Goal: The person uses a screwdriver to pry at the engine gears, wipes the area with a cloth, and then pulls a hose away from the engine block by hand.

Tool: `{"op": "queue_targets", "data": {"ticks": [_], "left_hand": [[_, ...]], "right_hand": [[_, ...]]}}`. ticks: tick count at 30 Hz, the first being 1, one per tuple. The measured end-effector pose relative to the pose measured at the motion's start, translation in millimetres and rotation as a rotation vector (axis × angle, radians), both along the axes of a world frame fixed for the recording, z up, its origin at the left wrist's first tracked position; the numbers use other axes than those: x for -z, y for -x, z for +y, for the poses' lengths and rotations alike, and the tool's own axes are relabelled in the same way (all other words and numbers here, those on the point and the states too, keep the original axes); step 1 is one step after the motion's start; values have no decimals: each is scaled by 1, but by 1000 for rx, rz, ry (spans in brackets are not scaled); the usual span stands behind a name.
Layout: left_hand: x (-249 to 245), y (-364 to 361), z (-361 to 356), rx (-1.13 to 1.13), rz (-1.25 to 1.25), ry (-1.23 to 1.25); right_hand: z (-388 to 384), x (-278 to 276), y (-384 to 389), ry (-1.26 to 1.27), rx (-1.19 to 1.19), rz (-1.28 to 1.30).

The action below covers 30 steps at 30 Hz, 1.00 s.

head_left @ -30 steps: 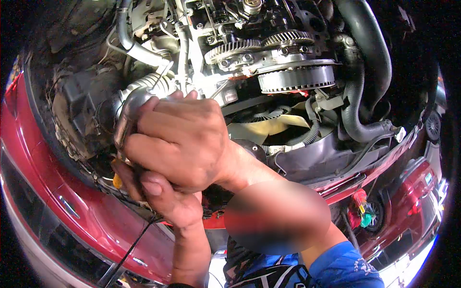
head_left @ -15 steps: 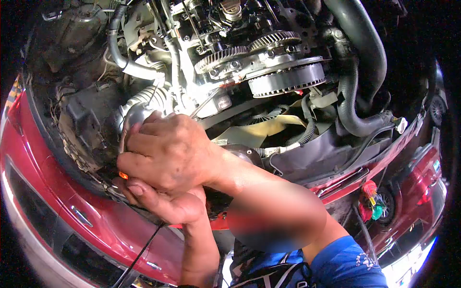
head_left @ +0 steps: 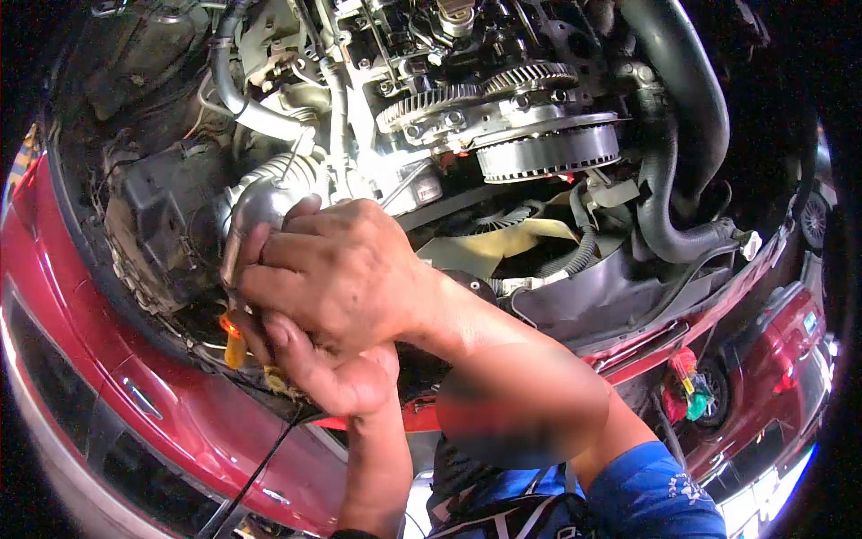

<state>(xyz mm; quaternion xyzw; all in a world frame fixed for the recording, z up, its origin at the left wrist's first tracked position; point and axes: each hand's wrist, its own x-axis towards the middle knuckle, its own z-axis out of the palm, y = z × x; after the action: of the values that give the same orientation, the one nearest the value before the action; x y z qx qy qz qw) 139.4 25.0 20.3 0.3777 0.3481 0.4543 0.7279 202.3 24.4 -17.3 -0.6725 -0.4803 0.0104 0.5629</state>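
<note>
My right hand (head_left: 337, 269) is curled into a fist, knuckles up, at the left side of an open engine bay. Just below it, my left hand (head_left: 337, 373) is turned palm up, thumb and fingers closed in against the right. I cannot tell what lies between the two hands. A silver curved metal pipe (head_left: 260, 208) shows right beside the right hand's fingers. Past the knuckles, a thin metal rod (head_left: 406, 187) slants up toward the engine. An orange and yellow piece (head_left: 234, 346) sits just left of the left hand's fingers.
Toothed gears (head_left: 530, 79) and a wide ribbed pulley (head_left: 549, 154) sit exposed on the engine. Thick black hoses (head_left: 687, 99) run down the right side. A red car (head_left: 153, 395) stands at left, another red vehicle (head_left: 763, 377) at right. A dark cord (head_left: 269, 458) hangs below.
The view has shifted slightly, so the engine appears a little farther right. Both hands stay together, moved slightly right. More of the silver pipe and the yellow piece shows.
</note>
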Motion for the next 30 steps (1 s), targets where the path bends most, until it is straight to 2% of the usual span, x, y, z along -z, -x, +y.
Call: {"op": "queue_targets", "data": {"ticks": [2,6,9,12,15,18,20,22,25,28,30], "left_hand": [[2,6,10,215,211,-321],[-1,7,7,262,236,-320],[0,-5,10,300,318,-401],[-2,-8,11,360,176,-278],[-16,-13,7,249,44,-76],[-1,17,27,-41,308,-139],[3,31,38,-40,431,-205],[-9,37,38,74,543,-367],[-27,28,31,397,758,-686],[-20,0,28,766,951,-1018],[-5,-16,25,932,1046,-1206]], "right_hand": [[0,-4,2,-84,60,-16],[0,-2,0,-231,150,-17],[-4,1,-11,-249,154,-1],[-3,-1,-12,-239,210,-15],[-4,-5,-5,-179,131,78],[2,-7,-3,-292,217,64],[-6,-24,-1,-286,172,96],[-14,-43,4,-327,138,118],[-28,-68,25,-431,138,146],[-66,-80,32,-391,24,110],[-87,-82,35,-419,12,45]]}}
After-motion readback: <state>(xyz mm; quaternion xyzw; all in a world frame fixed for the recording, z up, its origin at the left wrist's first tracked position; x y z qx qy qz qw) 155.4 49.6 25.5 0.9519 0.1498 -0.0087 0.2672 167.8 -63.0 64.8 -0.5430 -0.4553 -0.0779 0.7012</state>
